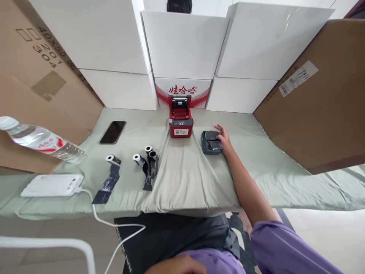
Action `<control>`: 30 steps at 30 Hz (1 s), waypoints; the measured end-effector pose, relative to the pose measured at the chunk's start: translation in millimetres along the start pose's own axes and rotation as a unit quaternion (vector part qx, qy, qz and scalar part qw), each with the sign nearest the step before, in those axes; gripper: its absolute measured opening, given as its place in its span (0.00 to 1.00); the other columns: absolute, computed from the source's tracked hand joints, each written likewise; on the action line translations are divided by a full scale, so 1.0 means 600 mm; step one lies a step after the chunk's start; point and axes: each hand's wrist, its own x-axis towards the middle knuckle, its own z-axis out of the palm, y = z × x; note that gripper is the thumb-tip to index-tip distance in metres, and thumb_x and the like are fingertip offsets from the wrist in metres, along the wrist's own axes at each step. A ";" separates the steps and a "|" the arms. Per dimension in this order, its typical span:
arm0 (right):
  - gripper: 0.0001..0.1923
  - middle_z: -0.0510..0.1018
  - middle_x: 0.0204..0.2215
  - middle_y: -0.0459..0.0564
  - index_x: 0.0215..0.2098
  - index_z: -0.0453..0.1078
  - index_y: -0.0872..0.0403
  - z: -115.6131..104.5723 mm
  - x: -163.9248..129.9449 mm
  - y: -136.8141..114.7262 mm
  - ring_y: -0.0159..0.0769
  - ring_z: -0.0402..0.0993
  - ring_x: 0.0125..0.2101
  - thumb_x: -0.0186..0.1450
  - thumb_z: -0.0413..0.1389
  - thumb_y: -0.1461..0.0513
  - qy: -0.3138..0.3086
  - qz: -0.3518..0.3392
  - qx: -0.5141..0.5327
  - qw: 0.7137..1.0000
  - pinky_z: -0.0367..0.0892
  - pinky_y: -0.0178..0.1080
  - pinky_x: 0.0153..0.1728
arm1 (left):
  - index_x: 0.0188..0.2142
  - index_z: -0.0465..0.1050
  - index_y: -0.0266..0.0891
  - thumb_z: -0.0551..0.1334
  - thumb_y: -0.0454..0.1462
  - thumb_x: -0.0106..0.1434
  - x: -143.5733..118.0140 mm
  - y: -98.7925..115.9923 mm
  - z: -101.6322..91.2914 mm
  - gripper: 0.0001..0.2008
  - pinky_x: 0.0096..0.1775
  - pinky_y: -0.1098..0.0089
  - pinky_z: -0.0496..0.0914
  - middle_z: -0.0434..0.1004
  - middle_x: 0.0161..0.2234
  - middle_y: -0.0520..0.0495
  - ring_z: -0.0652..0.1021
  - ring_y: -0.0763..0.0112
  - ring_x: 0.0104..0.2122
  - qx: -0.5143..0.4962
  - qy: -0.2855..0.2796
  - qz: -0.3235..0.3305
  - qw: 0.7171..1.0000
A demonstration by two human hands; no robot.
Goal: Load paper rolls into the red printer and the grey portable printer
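Note:
My right hand (224, 137) is at the right side of a small dark grey portable printer (207, 147), gripping its edge with the thumb on top and the other fingers behind it. The printer rests on the cloth, and a dark strip shows at its front. To its left stands a red label printer (180, 129) with its lid raised. My left hand (182, 265) is low at the bottom edge near my lap, its fingers mostly hidden. Further left lie several small rolls (137, 158) with dark strips, and a separate roll (113, 160) with its dark strip pulled out.
A black phone (113, 132), a white power bank (53, 185) with a white cable (119, 224), and a tilted water bottle (45, 141) are at left. White boxes (182, 42) line the back. Brown cartons stand at left (42, 95) and right (319, 102). The green cloth (188, 182) is wrinkled.

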 end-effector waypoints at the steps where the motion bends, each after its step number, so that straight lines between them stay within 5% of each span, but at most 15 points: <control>1: 0.37 0.70 0.64 0.49 0.58 0.67 0.43 -0.002 -0.001 -0.003 0.46 0.76 0.55 0.48 0.58 0.63 -0.013 0.007 -0.008 1.000 0.71 0.51 0.58 | 0.42 0.77 0.42 0.64 0.53 0.66 0.003 -0.010 0.000 0.18 0.40 0.64 0.73 0.77 0.40 0.48 0.76 0.65 0.38 -0.009 0.006 -0.008 1.000; 5: 0.44 0.59 0.72 0.46 0.65 0.63 0.39 -0.009 -0.004 -0.018 0.44 0.74 0.56 0.49 0.60 0.63 -0.066 0.023 -0.034 0.997 0.76 0.45 0.51 | 0.30 0.74 0.43 0.65 0.58 0.57 0.005 -0.050 0.001 0.21 0.32 0.69 0.61 0.67 0.28 0.52 0.67 0.69 0.30 -0.064 0.035 -0.048 0.996; 9: 0.47 0.57 0.73 0.45 0.67 0.61 0.38 -0.011 -0.006 -0.029 0.43 0.73 0.57 0.48 0.60 0.64 -0.073 0.031 -0.046 0.996 0.77 0.43 0.49 | 0.29 0.72 0.37 0.68 0.54 0.52 0.003 -0.070 0.003 0.22 0.34 0.71 0.56 0.66 0.27 0.52 0.64 0.72 0.30 -0.146 0.042 -0.068 0.986; 17: 0.36 0.71 0.63 0.47 0.56 0.67 0.42 0.002 -0.017 -0.024 0.46 0.71 0.60 0.48 0.61 0.61 -0.034 0.016 -0.017 0.999 0.67 0.52 0.63 | 0.30 0.71 0.37 0.68 0.60 0.52 0.053 -0.046 0.001 0.28 0.32 0.71 0.58 0.66 0.25 0.52 0.65 0.73 0.28 -0.063 0.042 -0.055 0.996; 22: 0.30 0.77 0.56 0.47 0.51 0.71 0.44 0.006 -0.024 -0.022 0.48 0.70 0.61 0.49 0.61 0.60 -0.006 0.008 -0.007 1.000 0.58 0.55 0.69 | 0.31 0.71 0.36 0.65 0.45 0.61 0.122 0.026 -0.039 0.14 0.31 0.72 0.58 0.68 0.25 0.53 0.66 0.75 0.27 0.038 0.082 0.038 0.995; 26: 0.28 0.78 0.56 0.47 0.50 0.73 0.45 0.003 -0.025 -0.023 0.48 0.69 0.63 0.50 0.58 0.59 0.010 0.008 -0.013 1.000 0.57 0.55 0.70 | 0.31 0.68 0.38 0.61 0.43 0.66 0.196 0.124 -0.104 0.11 0.33 0.71 0.60 0.65 0.27 0.53 0.65 0.74 0.29 0.039 0.213 0.161 0.963; 30: 0.27 0.78 0.56 0.48 0.49 0.72 0.46 0.002 -0.023 -0.020 0.48 0.70 0.62 0.50 0.57 0.58 0.022 0.013 -0.007 1.000 0.59 0.55 0.69 | 0.31 0.68 0.40 0.61 0.42 0.64 0.268 0.208 -0.193 0.09 0.31 0.72 0.60 0.62 0.25 0.55 0.64 0.75 0.26 0.024 0.398 0.222 0.890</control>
